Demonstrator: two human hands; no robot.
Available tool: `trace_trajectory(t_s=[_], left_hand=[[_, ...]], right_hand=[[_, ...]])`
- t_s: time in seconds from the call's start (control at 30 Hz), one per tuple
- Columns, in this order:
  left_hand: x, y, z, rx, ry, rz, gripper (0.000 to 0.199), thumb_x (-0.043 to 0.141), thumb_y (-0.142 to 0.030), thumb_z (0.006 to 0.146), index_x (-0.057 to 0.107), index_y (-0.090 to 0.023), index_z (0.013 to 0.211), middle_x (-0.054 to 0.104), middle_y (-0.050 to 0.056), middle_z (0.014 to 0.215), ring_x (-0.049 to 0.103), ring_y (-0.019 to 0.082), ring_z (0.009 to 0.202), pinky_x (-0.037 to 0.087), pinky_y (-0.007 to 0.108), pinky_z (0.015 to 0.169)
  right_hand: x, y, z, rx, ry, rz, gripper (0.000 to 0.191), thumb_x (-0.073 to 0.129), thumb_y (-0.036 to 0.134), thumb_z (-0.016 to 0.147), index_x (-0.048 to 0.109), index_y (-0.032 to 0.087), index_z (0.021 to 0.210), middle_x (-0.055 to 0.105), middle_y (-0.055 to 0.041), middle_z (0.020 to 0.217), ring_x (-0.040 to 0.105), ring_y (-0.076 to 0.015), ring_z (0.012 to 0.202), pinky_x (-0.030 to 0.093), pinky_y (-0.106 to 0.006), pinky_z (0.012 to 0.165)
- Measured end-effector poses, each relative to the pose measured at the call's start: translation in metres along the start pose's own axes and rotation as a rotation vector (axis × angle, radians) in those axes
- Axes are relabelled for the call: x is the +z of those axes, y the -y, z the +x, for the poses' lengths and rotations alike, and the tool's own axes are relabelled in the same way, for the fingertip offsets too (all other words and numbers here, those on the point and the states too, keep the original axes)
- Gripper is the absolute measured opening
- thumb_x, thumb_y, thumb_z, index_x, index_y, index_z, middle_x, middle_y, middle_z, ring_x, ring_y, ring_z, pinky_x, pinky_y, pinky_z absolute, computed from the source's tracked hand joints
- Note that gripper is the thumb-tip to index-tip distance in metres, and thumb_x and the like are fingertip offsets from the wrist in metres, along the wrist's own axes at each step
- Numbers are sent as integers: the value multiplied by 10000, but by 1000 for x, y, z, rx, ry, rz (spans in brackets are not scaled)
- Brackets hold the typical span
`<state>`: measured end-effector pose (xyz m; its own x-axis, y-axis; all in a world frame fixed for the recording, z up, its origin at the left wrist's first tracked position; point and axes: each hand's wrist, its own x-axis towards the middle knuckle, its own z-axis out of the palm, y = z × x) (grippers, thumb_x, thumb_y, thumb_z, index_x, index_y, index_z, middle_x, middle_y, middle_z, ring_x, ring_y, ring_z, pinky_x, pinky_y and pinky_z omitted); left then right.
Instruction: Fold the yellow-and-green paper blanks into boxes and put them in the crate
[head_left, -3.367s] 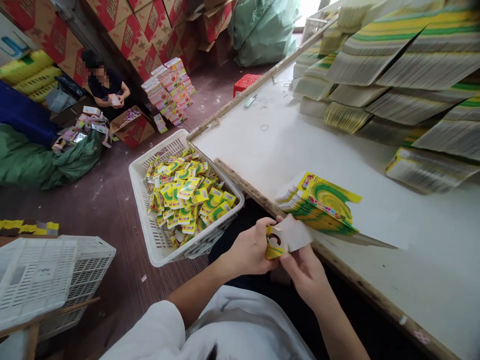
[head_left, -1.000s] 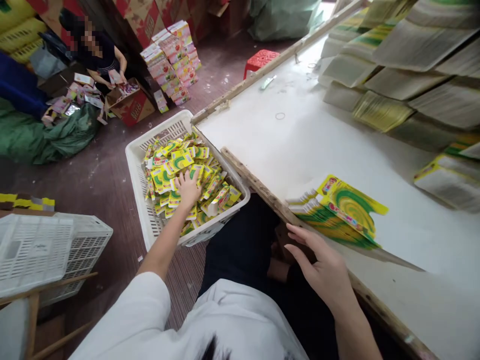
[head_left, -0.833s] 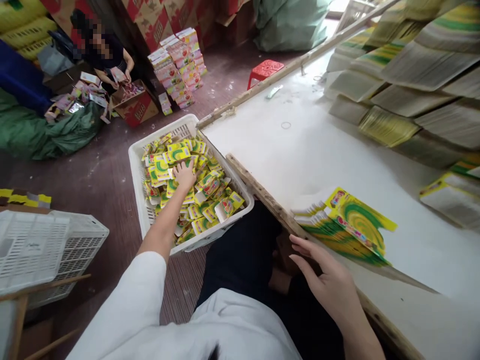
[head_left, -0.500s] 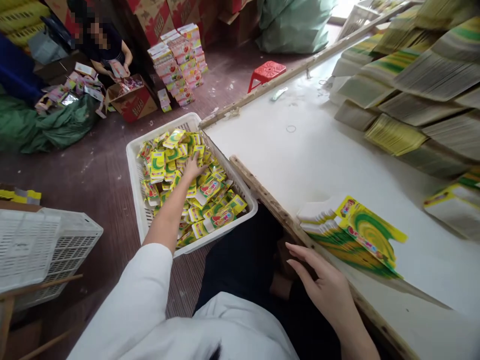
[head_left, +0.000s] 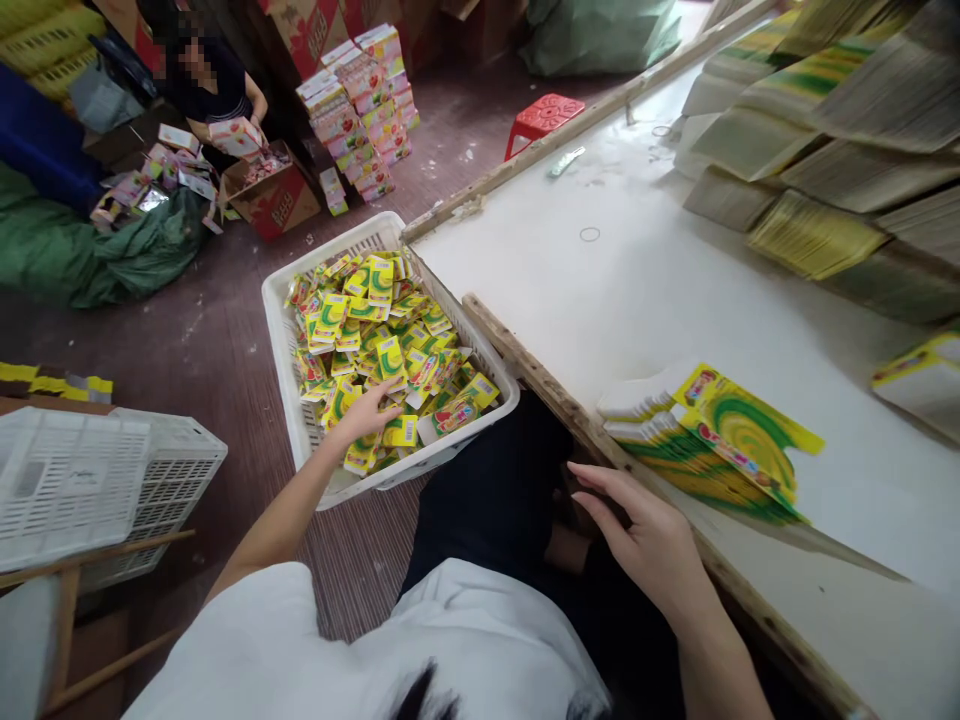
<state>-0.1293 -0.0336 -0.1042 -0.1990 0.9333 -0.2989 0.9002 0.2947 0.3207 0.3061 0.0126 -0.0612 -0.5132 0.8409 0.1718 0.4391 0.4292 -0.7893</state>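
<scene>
A white plastic basket [head_left: 279, 345] holds a heap of small yellow and green cartons [head_left: 390, 360]. Over the near part of this heap lies my left hand [head_left: 367, 408], fingers stretched out and apart, touching or just above the cartons; nothing shows in its grip. My right hand [head_left: 637, 520] hovers by the wooden edge of the white table [head_left: 525, 260], above my lap, thumb and fingers apart and holding nothing. Closest to it on the table is a leaning stack of flat yellow and green cartons [head_left: 720, 445].
Tall piles of flat cartons [head_left: 825, 180] stand on the table's right side. A red stool [head_left: 547, 115] sits beyond its far edge. White crates [head_left: 82, 490] are at left. Across the floor, a co-worker [head_left: 210, 90] handles pink boxes beside a red-brown carton [head_left: 274, 195] and stacked boxes [head_left: 364, 110].
My left hand has drawn back toward me, from the middle of the heap to its near side; some cartons have shifted. My right hand has stayed nearly still. The view has shifted slightly.
</scene>
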Motion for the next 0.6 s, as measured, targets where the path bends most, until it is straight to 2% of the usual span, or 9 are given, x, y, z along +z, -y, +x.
trace_trajectory(t_s=[0.1, 0.17, 0.23, 0.3, 0.37, 0.43, 0.5, 0.6], left_hand=[[-2, -12, -13, 61, 98, 19, 378, 583, -449, 857, 724, -231, 1132, 724, 81, 1194, 678, 237, 1097, 524, 328, 963], [-7, -20, -17, 87, 121, 53, 350, 616, -484, 807, 760, -224, 991, 736, 107, 1147, 683, 277, 1078, 529, 371, 958], [-17, -26, -15, 95, 98, 90, 387, 581, -522, 807, 754, -215, 968, 735, 138, 1137, 674, 327, 1089, 517, 452, 973], [-27, -35, -9, 103, 25, 118, 442, 511, -551, 842, 732, -205, 1009, 730, 159, 1146, 664, 362, 1101, 494, 517, 990], [-36, -52, -5, 126, -114, 75, 456, 508, -560, 845, 713, -210, 1052, 727, 148, 1163, 669, 360, 1103, 507, 503, 978], [-40, -76, -5, 167, -188, -22, 441, 527, -559, 847, 704, -225, 1075, 734, 118, 1163, 681, 338, 1090, 524, 468, 964], [-40, -105, -9, 232, -205, -122, 411, 555, -555, 848, 706, -241, 1065, 748, 87, 1136, 689, 315, 1082, 526, 443, 969], [-34, -145, -16, 330, -186, -211, 376, 583, -541, 858, 713, -250, 1057, 760, 67, 1102, 691, 295, 1074, 525, 429, 975]], right_hand=[[-6, 11, -2, -6, -31, -2, 238, 581, 251, 956, 681, 256, 1172, 759, -64, 1104, 739, -232, 978, 614, -392, 858], [-17, 22, -5, -6, -65, 0, 225, 574, 224, 958, 691, 252, 1148, 764, -59, 1084, 737, -222, 976, 610, -383, 858], [-35, 32, -7, -5, -149, -10, 195, 573, 208, 958, 710, 254, 1090, 778, -46, 1029, 743, -209, 932, 611, -365, 831], [-58, 36, -6, 53, -343, -83, 149, 596, 229, 949, 726, 265, 1012, 784, -36, 964, 742, -212, 885, 606, -378, 824], [-82, 33, -5, 127, -583, -173, 121, 612, 258, 942, 728, 267, 975, 777, -44, 961, 734, -222, 877, 597, -399, 839], [-100, 22, -1, 170, -708, -232, 125, 630, 274, 927, 721, 249, 1009, 763, -61, 986, 723, -231, 890, 591, -413, 850], [-107, 8, 4, 203, -644, -273, 200, 670, 281, 893, 701, 224, 1082, 747, -81, 1017, 709, -257, 921, 584, -439, 858], [-101, -9, 10, 253, -462, -377, 240, 697, 275, 863, 687, 210, 1094, 729, -107, 1005, 677, -305, 947, 563, -481, 857]])
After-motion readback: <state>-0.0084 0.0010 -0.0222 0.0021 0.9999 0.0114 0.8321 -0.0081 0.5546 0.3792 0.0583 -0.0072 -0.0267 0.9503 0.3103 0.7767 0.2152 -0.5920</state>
